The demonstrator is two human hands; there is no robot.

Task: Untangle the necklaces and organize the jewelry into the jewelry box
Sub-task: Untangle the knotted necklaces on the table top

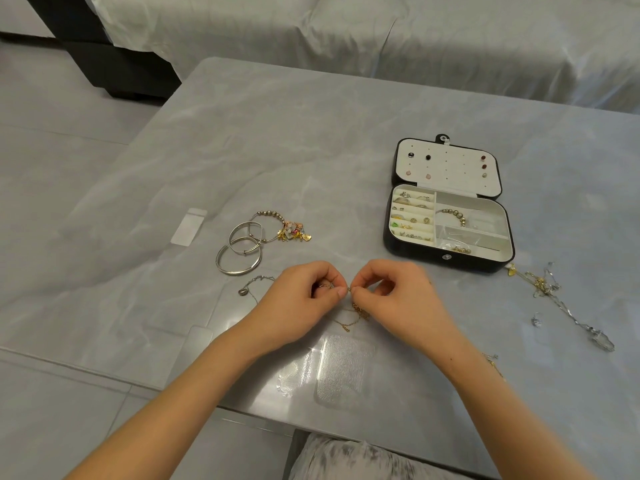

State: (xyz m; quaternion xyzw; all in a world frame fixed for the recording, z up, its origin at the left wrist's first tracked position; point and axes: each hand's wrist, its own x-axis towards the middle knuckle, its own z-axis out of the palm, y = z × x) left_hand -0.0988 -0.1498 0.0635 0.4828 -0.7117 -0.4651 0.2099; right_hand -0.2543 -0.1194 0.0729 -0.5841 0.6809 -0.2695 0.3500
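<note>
- Hands are meeting just above the near middle of the table (311, 133), fingertips almost touching each other.
- Left hand (301, 299) is pinching the gold necklace (356, 311) between thumb and forefinger, other fingers curling in, back of the hand facing up, forearm coming in from the lower left.
- Right hand (391, 299) is pinching the same chain right beside the left pinch, fingers curling, wrist bending inward, forearm coming in from the lower right.
- Gold necklace is hanging from the pinch in a small bunch, its lower end lying on the table between the wrists.
- Jewelry box (408, 252) is sitting open at the right, beyond the right hand, black outside and cream inside.
- Lid (453, 181) is lying flat behind it, carrying a few stud earrings.
- Rings (412, 206) are sitting in the left slots; a bead bracelet (453, 214) is lying in the back right compartment.
- Tangle of necklaces (543, 289), gold and silver, is lying right of the box's front corner.
- Silver bangles (225, 270) are overlapping beyond the left hand, with a charm bracelet (294, 232) touching them.
- Thin silver chain (242, 291) is lying just left of the left hand.
- Clear plastic bag (344, 368) is lying between the forearms; another bag (188, 230) is sitting left of the bangles.
</note>
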